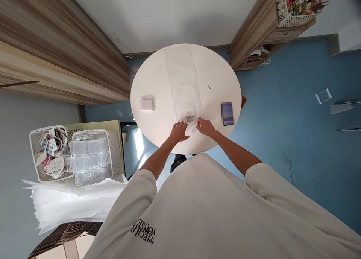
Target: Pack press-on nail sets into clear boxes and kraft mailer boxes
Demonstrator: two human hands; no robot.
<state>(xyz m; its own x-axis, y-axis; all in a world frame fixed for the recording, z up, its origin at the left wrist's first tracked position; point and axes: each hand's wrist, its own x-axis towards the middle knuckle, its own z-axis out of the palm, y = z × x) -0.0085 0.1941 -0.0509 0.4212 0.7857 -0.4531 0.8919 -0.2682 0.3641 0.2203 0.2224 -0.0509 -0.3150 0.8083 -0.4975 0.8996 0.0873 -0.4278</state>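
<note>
A small clear plastic box (190, 118) with several small dark round pieces in rows lies near the front of the round white table (152, 72). Just left of the box, my left hand (179, 132) rests on the table with its thumb spread away and its fingertips at the box's lower left side. On the other side, my right hand (205, 126) is closed, fingers curled together close to the box's right edge. Anything pinched in it is too small to make out.
A stack of whitish square pieces (146, 104) lies on the table's left, a blurred purple item (227, 113) on its right. A basket of small packets (52, 153) and a basket of clear boxes (113, 150) stand at lower left. Wooden cabinets (254, 29) flank the table.
</note>
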